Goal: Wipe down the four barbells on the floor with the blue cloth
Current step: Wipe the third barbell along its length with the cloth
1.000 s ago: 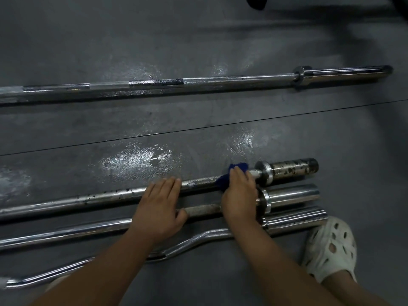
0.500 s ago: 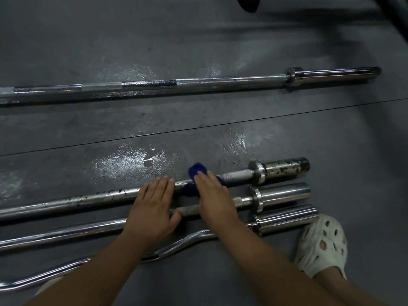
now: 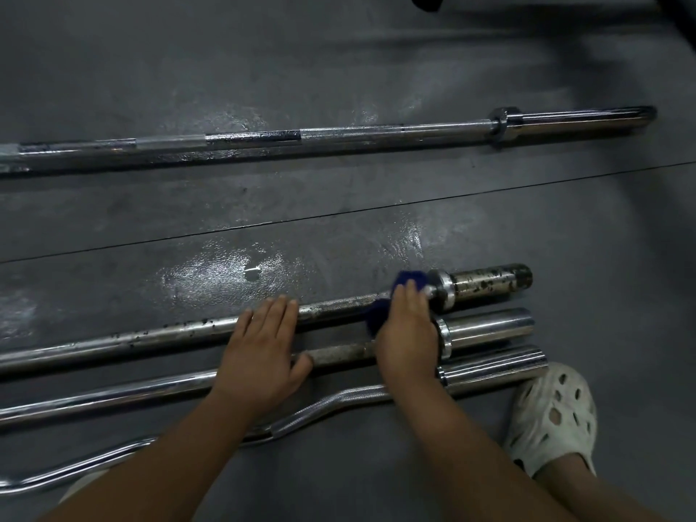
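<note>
Blue cloth (image 3: 389, 301) is bunched over the shaft of the pitted barbell (image 3: 169, 332), right up against the collar of its spotted, rust-flecked sleeve. The right hand (image 3: 408, 333) covers the cloth, its fingers curled down over it and the bar so that it grips the cloth against the metal. The left hand (image 3: 263, 344) lies flat and relaxed further along the same shaft, fingers straight and together, its thumb resting on the dull, rusty stretch of the chrome barbell (image 3: 486, 325) just beside it.

These two bars lie side by side on the dark grey floor (image 3: 339, 69), touching or nearly so (the gap is hard to judge). Nearest the person lies a wavy curl bar (image 3: 327, 403), its sleeve tucked against the chrome barbell's sleeve. The long barbell (image 3: 339, 135) lies well apart from the other three, on the far side of a thin seam in the floor. Glossy patches shine on the floor between the seam and the pitted barbell. A foot in a white perforated clog (image 3: 553, 416) stands just beside the curl bar's sleeve end.
</note>
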### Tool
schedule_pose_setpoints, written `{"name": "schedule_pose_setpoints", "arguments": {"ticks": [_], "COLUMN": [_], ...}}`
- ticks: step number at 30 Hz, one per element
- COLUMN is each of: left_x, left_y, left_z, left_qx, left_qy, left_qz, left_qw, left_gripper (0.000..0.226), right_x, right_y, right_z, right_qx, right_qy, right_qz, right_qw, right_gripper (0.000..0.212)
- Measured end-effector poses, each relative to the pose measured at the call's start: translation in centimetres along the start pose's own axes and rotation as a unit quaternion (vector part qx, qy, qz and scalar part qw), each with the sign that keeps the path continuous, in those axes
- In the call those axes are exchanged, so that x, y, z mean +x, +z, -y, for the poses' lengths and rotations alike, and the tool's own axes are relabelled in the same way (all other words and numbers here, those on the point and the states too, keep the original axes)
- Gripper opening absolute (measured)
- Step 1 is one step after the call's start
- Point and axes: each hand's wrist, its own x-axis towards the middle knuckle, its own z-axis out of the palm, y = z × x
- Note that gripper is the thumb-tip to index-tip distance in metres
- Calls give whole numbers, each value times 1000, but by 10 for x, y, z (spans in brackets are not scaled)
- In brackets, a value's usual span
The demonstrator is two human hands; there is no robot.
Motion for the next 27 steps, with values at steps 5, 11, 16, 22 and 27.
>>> {"name": "schedule_pose_setpoints", "arguments": {"ticks": [5, 11, 16, 22, 27], "left_x": [1, 3, 2, 3, 4], "left_y": [2, 0, 0, -2, 0], "left_z": [-2, 1, -1, 1, 0], "left_qx": [0, 6, -3, 0, -2], "left_qy": [-3, -1, -1, 2, 6], "left_qz": [0, 5, 1, -1, -4], "left_qw": [1000, 1000, 1000, 1000, 1000], "left_gripper": [83, 83, 81, 80, 79], "right_x": [-19, -3, -28, 2, -12], "right_y": [11, 6, 14, 1, 9], "right_z": [43, 7, 56, 3, 32], "right_qx": [-11, 25, -1, -1, 2], "right_qy": [-140, 22, -197, -30, -141], "right_qz": [68, -13, 82, -13, 46], "right_qw": [988, 999, 977, 999, 989], "right_gripper": [66, 69, 69, 67, 70]}}
